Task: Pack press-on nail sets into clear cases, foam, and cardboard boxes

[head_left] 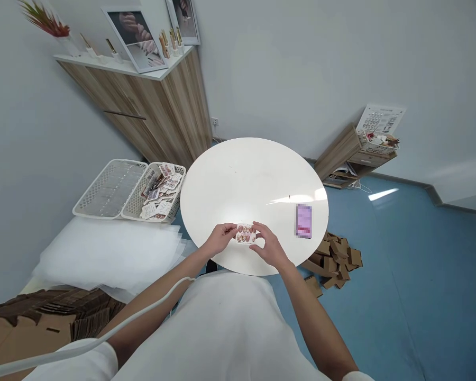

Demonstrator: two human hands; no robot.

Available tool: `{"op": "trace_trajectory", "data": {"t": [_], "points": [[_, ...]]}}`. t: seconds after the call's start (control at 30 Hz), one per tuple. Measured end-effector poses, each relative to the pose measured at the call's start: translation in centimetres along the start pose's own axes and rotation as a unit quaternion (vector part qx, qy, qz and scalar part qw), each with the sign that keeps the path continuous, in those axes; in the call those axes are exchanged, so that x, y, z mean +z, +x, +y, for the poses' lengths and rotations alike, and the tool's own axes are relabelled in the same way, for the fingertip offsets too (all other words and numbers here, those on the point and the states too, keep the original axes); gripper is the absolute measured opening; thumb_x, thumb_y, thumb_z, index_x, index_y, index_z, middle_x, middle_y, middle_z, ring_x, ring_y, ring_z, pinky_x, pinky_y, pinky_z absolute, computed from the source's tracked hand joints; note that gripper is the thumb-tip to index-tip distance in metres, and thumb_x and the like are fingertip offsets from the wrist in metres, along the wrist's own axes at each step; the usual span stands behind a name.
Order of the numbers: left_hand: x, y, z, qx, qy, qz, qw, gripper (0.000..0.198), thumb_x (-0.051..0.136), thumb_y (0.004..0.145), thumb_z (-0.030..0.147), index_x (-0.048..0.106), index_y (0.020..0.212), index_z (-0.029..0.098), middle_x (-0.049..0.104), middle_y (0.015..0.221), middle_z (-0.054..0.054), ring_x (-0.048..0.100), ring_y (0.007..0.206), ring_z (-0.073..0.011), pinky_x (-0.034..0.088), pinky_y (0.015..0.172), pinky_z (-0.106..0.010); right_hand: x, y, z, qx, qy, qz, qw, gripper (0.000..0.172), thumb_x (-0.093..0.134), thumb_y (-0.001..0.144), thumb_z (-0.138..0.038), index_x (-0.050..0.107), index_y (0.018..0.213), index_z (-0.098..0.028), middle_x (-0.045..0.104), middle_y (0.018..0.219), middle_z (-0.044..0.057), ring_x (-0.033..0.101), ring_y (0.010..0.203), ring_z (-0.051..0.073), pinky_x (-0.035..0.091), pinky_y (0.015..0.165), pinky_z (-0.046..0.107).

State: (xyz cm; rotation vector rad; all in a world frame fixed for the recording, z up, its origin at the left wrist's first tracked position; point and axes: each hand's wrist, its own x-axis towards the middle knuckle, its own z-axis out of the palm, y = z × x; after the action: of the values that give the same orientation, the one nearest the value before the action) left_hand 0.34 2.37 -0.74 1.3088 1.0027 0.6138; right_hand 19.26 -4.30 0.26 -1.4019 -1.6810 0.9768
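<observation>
Between my two hands is a small white card of press-on nails (246, 234), with two rows of reddish-brown and gold nails facing up. My left hand (221, 237) pinches its left edge between thumb and fingers. On the other side, my right hand (268, 245) has its fingertips at the card's upper right corner and the thumb near its lower right edge. The card is held over the near part of a round white table (238, 180). A phone-like pink and purple rectangle (303, 221), blurred out, lies on the table to the right.
Left of the table, a white basket (127, 209) holds many similar cards, beside a second white basket (103, 188). White translucent sheets (99, 254) and flattened cardboard (31, 333) lie nearer. Small brown boxes (337, 259) are piled on the floor at right. A white cable (143, 307) crosses my left arm.
</observation>
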Motion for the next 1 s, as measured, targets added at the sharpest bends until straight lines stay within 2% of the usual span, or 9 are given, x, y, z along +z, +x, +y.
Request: {"op": "trace_trajectory", "data": {"t": [0.13, 0.23, 0.33, 0.43, 0.53, 0.67, 0.83, 1.0], "points": [[-0.2, -0.7, -0.1, -0.002, 0.023, 0.023, 0.999, 0.046, 0.048, 0.078, 0.040, 0.049, 0.116, 0.015, 0.059, 0.077, -0.002, 0.056, 0.074, -0.0134, 0.044, 0.074, -0.031, 0.4, -0.2, 0.7, 0.012, -0.005, 0.014, 1.000, 0.057, 0.063, 0.068, -0.022, 0.042, 0.120, -0.028, 0.044, 0.126, 0.008, 0.059, 0.080, 0.015, 0.049, 0.079, 0.039], [-0.6, -1.4, -0.3, 0.026, 0.077, -0.013, 0.997, 0.060, 0.056, 0.074, 0.040, 0.038, 0.127, 0.018, 0.058, 0.085, -0.003, 0.056, 0.080, -0.0141, 0.043, 0.080, -0.033, 0.6, -0.4, 1.3, 0.014, 0.001, 0.008, 1.000, 0.060, 0.064, 0.068, -0.024, 0.039, 0.122, -0.029, 0.046, 0.124, 0.007, 0.059, 0.079, 0.015, 0.049, 0.078, 0.039], [-0.8, -1.9, -0.8, 0.071, 0.193, -0.035, 0.978, 0.078, 0.067, 0.064, 0.037, 0.031, 0.131, 0.023, 0.057, 0.092, -0.002, 0.053, 0.087, -0.0161, 0.040, 0.085, -0.035, 1.0, -0.6, 1.8, 0.016, 0.005, -0.001, 1.000, 0.060, 0.064, 0.068, -0.025, 0.038, 0.122, -0.029, 0.045, 0.123, 0.007, 0.059, 0.079, 0.015, 0.050, 0.077, 0.039], [-0.9, -2.3, -1.6, 0.077, 0.264, -0.029, 0.961, 0.078, 0.065, 0.066, 0.035, 0.027, 0.133, 0.024, 0.056, 0.089, -0.001, 0.052, 0.084, -0.0161, 0.041, 0.083, -0.035, 1.8, -0.5, 2.0, 0.019, 0.004, -0.017, 1.000, 0.060, 0.062, 0.070, -0.023, 0.036, 0.123, -0.030, 0.043, 0.123, 0.007, 0.058, 0.078, 0.015, 0.050, 0.076, 0.039], [-1.5, -2.5, -2.4, 0.061, 0.286, -0.013, 0.956, 0.072, 0.063, 0.069, 0.032, 0.030, 0.132, 0.022, 0.056, 0.087, -0.001, 0.052, 0.081, -0.0155, 0.042, 0.080, -0.033, 3.2, 0.0, 1.9, 0.027, 0.003, -0.035, 0.999, 0.064, 0.058, 0.072, -0.020, 0.029, 0.128, -0.031, 0.041, 0.122, 0.007, 0.057, 0.076, 0.014, 0.050, 0.076, 0.038], [-3.5, -2.7, -3.6, 0.052, 0.281, -0.007, 0.958, 0.068, 0.062, 0.070, 0.032, 0.032, 0.130, 0.023, 0.055, 0.087, -0.001, 0.052, 0.081, -0.0156, 0.042, 0.079, -0.033, 5.4, 1.1, 1.6, 0.065, 0.000, -0.043, 0.997, 0.072, 0.059, 0.070, -0.020, 0.022, 0.131, -0.031, 0.037, 0.119, 0.008, 0.053, 0.071, 0.011, 0.050, 0.073, 0.036], [-6.7, -2.8, -5.5, 0.069, 0.278, -0.010, 0.958, 0.064, 0.060, 0.072, 0.030, 0.032, 0.130, 0.026, 0.048, 0.096, -0.004, 0.050, 0.086, -0.0169, 0.042, 0.080, -0.033, 8.7, 3.0, 1.6, 0.134, -0.019, -0.065, 0.989, 0.068, 0.062, 0.068, -0.023, 0.030, 0.128, -0.028, 0.043, 0.100, 0.004, 0.047, 0.058, 0.009, 0.050, 0.063, 0.034], [-10.0, -2.2, -7.9, 0.035, 0.298, -0.005, 0.954, 0.066, 0.054, 0.073, 0.022, 0.027, 0.133, 0.024, 0.043, 0.096, -0.005, 0.049, 0.081, -0.0173, 0.043, 0.079, -0.034, 13.0, 6.0, 1.8, 0.158, -0.073, -0.075, 0.982, 0.065, 0.063, 0.067, -0.024, 0.035, 0.125, -0.026, 0.045, 0.099, 0.005, 0.051, 0.071, 0.015, 0.047, 0.070, 0.035]]}}
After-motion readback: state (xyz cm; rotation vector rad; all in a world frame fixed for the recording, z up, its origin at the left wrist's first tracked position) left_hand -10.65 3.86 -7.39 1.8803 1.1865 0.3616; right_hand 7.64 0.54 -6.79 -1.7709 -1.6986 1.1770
